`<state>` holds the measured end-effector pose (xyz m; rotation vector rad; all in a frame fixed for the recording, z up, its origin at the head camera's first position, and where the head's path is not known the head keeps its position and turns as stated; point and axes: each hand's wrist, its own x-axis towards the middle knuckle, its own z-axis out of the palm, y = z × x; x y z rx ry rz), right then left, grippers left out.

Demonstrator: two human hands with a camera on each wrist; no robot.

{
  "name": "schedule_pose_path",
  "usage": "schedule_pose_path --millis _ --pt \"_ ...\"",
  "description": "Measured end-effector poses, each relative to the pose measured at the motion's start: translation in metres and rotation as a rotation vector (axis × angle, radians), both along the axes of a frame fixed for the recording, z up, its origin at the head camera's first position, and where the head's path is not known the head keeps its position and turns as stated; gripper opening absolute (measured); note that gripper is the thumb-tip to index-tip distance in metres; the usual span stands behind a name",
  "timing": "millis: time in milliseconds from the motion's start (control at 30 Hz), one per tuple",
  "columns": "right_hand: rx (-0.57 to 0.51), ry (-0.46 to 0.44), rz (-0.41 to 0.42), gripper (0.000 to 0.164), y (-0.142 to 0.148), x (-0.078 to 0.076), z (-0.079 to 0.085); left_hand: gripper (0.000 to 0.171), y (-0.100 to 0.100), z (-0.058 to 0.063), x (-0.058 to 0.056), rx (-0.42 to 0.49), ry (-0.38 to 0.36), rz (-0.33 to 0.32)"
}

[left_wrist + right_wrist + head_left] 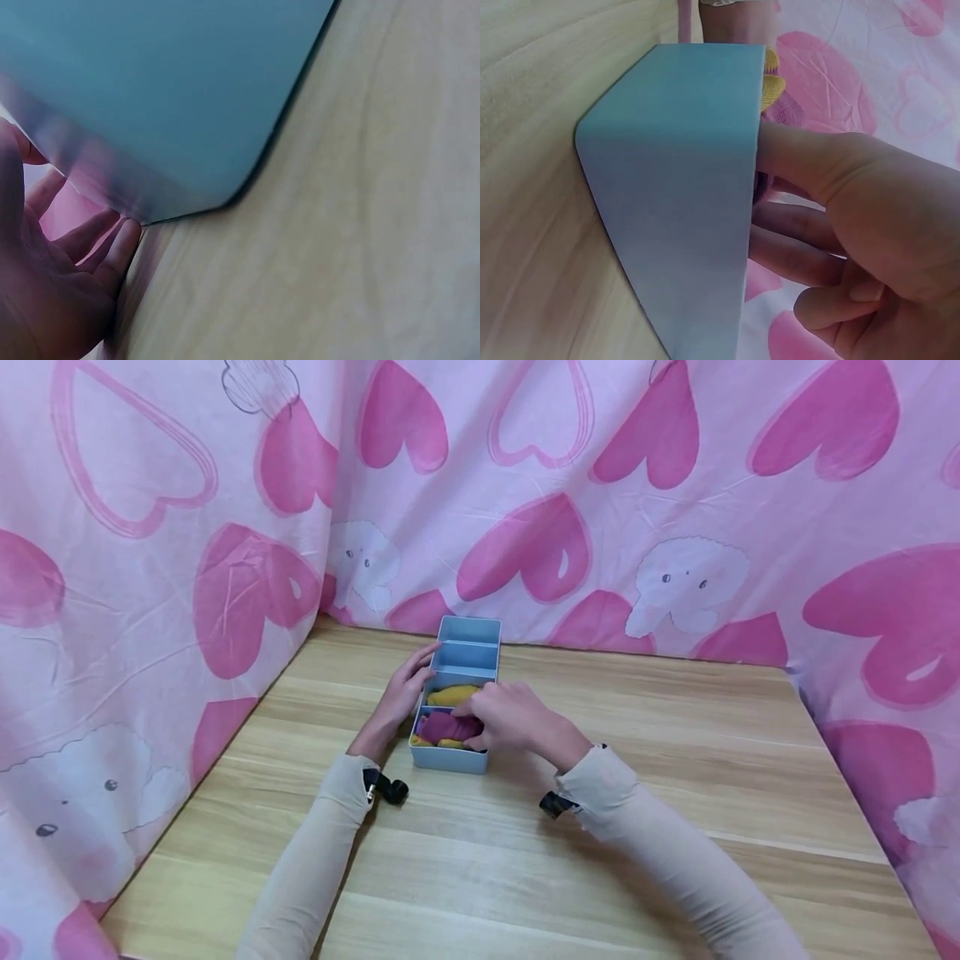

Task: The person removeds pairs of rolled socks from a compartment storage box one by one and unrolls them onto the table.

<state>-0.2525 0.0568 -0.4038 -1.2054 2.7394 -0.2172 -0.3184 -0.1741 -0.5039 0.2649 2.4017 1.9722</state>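
Note:
A narrow blue-grey divided box [450,762] stands lengthwise on the table. Its nearest compartment holds a rolled purple sock with yellow parts [441,727], which rises to the rim. My right hand [517,717] reaches over the box's right side, its thumb and fingers around the sock, their tips hidden inside in the right wrist view. A mustard-yellow rolled sock [452,695] lies in the compartment behind. Along the left wall, my left hand [401,697] rests with extended fingers against the box. The left wrist view shows those fingers [120,251] beside the box's lower corner.
Two bare compartments [468,656] make up the far end of the box. The wood-grain table [675,752] extends on both sides. Pink heart-patterned curtains [525,552] enclose the table at the back, left and right.

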Motion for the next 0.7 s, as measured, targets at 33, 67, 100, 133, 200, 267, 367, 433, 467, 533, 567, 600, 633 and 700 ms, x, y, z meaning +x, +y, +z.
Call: schedule_pose_path --millis 33,67,100,133,200,267,367,433,467,533,567,600,633,700 --pt "-0.006 -0.005 -0.002 0.025 0.001 0.000 0.001 0.051 0.000 0.000 0.000 -0.002 -0.001 -0.001" --pt "-0.014 -0.011 -0.004 0.025 0.002 -0.001 0.003 0.052 0.000 0.000 0.000 -0.003 0.000 -0.002" --pt "-0.025 -0.017 -0.007 0.026 0.003 -0.001 0.004 0.051 0.000 0.000 0.000 -0.005 -0.002 -0.001" --pt "-0.037 -0.022 -0.009 0.025 0.004 -0.002 0.005 0.051 -0.001 0.000 0.001 -0.006 -0.004 -0.001" --pt "-0.064 -0.038 -0.012 0.025 0.006 -0.002 0.007 0.051 -0.001 0.000 0.002 -0.010 -0.011 -0.004" --pt "-0.091 -0.054 -0.012 0.026 0.008 -0.003 0.010 0.051 -0.002 0.000 0.002 -0.009 -0.018 -0.006" --pt "-0.128 -0.078 -0.010 0.029 0.011 -0.003 0.012 0.050 -0.002 0.000 0.002 -0.009 -0.029 -0.010" --pt "-0.154 -0.098 -0.009 0.034 0.014 -0.003 0.013 0.051 -0.002 0.000 0.002 -0.012 -0.034 -0.012" --pt "-0.167 -0.106 -0.009 0.036 0.016 -0.003 0.014 0.051 -0.002 0.000 0.002 -0.014 -0.034 -0.011" --pt "-0.193 -0.131 -0.010 0.041 0.020 -0.003 0.015 0.051 -0.002 0.001 0.003 -0.017 -0.032 -0.012" --pt "-0.205 -0.142 -0.010 0.044 0.022 -0.003 0.016 0.051 -0.002 0.002 0.003 -0.018 -0.030 -0.012" --pt "-0.217 -0.154 -0.016 0.046 0.023 -0.003 0.018 0.051 -0.001 0.002 0.003 -0.019 -0.032 -0.011" --pt "-0.227 -0.168 -0.022 0.048 0.025 -0.004 0.019 0.051 -0.001 0.002 0.003 -0.020 -0.033 -0.010" --pt "-0.242 -0.185 -0.031 0.052 0.027 -0.004 0.022 0.052 -0.001 0.003 0.002 -0.018 -0.039 -0.010"
